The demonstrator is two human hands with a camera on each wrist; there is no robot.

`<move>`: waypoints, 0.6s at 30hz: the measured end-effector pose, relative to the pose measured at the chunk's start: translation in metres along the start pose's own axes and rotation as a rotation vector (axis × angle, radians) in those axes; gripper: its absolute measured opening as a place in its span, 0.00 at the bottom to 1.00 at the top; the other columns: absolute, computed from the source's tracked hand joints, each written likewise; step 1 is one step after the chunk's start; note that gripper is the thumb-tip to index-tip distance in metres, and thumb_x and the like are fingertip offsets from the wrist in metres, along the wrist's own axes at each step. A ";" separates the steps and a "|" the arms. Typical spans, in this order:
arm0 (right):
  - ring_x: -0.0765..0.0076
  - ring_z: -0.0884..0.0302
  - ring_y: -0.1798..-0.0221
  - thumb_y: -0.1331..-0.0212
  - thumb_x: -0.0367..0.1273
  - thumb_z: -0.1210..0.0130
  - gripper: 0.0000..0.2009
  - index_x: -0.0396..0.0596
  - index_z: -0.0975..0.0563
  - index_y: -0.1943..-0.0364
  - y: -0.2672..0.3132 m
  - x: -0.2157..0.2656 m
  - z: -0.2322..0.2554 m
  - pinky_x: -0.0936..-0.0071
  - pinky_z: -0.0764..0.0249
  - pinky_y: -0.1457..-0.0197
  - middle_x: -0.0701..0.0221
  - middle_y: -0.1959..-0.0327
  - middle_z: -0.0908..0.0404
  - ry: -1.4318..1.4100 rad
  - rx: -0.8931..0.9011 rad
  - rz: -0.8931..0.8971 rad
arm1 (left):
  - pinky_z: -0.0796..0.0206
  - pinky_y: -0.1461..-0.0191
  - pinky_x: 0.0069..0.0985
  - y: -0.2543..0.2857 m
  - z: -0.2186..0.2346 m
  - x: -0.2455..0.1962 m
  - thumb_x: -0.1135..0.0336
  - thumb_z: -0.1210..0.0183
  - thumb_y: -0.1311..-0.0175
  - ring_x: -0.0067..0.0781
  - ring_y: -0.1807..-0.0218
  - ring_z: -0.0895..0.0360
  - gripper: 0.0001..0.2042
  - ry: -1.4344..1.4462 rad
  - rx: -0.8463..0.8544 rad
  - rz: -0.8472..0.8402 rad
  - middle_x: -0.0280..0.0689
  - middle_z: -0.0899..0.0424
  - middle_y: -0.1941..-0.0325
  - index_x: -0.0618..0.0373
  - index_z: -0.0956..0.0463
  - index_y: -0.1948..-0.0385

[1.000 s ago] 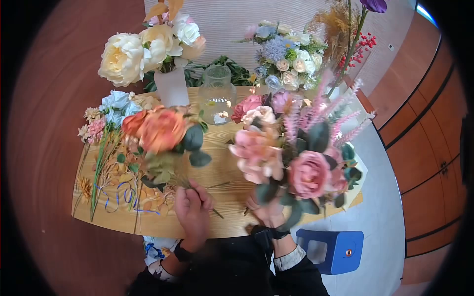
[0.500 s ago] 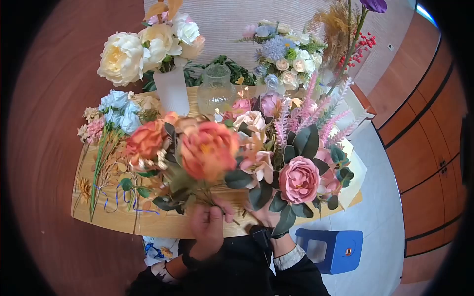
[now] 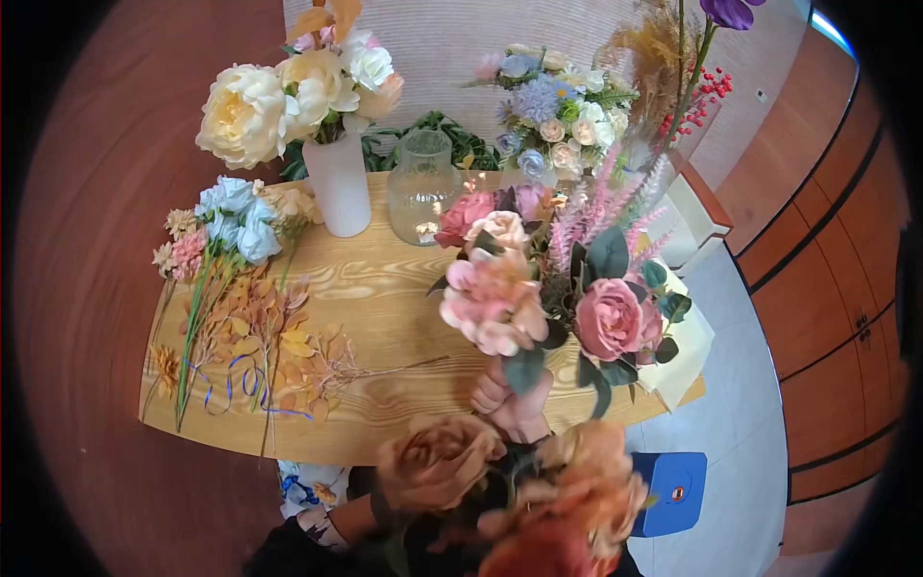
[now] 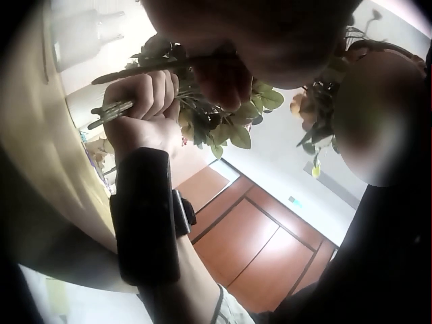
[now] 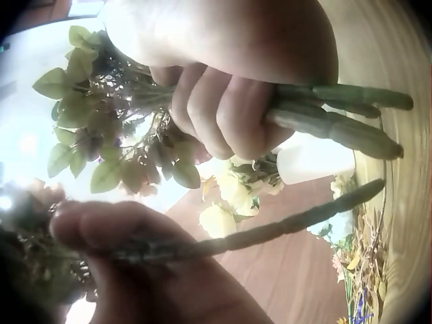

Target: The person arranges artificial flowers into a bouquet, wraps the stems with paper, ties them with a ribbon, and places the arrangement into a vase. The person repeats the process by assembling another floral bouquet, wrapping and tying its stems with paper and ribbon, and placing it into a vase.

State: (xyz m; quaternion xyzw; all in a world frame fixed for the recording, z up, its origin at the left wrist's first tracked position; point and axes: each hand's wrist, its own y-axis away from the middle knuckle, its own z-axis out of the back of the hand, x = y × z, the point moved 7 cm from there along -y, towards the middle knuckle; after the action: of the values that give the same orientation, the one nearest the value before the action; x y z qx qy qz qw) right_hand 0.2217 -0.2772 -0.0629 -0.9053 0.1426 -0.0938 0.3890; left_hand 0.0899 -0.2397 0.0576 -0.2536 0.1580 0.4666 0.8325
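Note:
My right hand (image 3: 514,396) grips the stems of a pink bouquet (image 3: 611,319) of roses, pale blossoms and feathery sprigs over the front of the table. Thick green stem ends (image 5: 344,128) jut below that fist in the right wrist view. My left hand (image 5: 155,246) pinches the single stem (image 5: 297,219) of an orange rose spray (image 3: 567,490). Its blooms hang low before my body, tipped toward me, and hide the left hand in the head view. In the left wrist view this stem crosses close to the right fist (image 4: 145,101).
Loose flowers and dried leaf sprigs (image 3: 250,327) lie on the table's (image 3: 361,279) left side, with a blue ribbon (image 3: 252,380). A white vase (image 3: 338,188) and a glass vase (image 3: 423,188) stand behind. A blue stool (image 3: 673,490) is at the right.
My left hand has carried the orange rose spray from over the table to the right and down toward my body, tipping its blooms toward me. The right hand still holds the pink bouquet.

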 end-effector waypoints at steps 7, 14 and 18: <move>0.70 0.37 0.66 0.40 0.47 0.60 0.23 0.41 0.33 0.53 0.021 0.000 0.029 0.74 0.40 0.62 0.68 0.69 0.32 0.470 -0.692 0.147 | 0.38 0.50 0.23 0.076 -0.030 0.036 0.64 0.53 0.39 0.26 0.53 0.31 0.15 0.401 -0.573 0.147 0.36 0.28 0.54 0.61 0.35 0.53; 0.86 0.55 0.88 0.37 0.39 0.61 0.13 0.41 0.33 0.64 -0.014 -0.007 -0.024 0.85 0.60 0.85 0.80 0.88 0.47 0.808 -0.681 -0.023 | 0.38 0.53 0.21 -0.019 -0.019 0.066 0.72 0.51 0.38 0.23 0.58 0.30 0.08 0.918 -1.030 0.243 0.36 0.27 0.60 0.61 0.35 0.59; 0.81 0.53 0.88 0.39 0.49 0.61 0.21 0.47 0.34 0.76 0.000 -0.010 -0.002 0.85 0.56 0.84 0.79 0.87 0.44 0.879 -0.878 -0.110 | 0.37 0.60 0.22 -0.009 -0.021 0.069 0.68 0.53 0.35 0.22 0.65 0.29 0.06 1.004 -1.154 0.292 0.39 0.26 0.66 0.60 0.38 0.65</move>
State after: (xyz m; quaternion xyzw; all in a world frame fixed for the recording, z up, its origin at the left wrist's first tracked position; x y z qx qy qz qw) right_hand 0.2116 -0.2751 -0.0628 -0.8636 0.2678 -0.4099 -0.1200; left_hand 0.1327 -0.2075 0.0078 -0.8042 0.2800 0.4091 0.3279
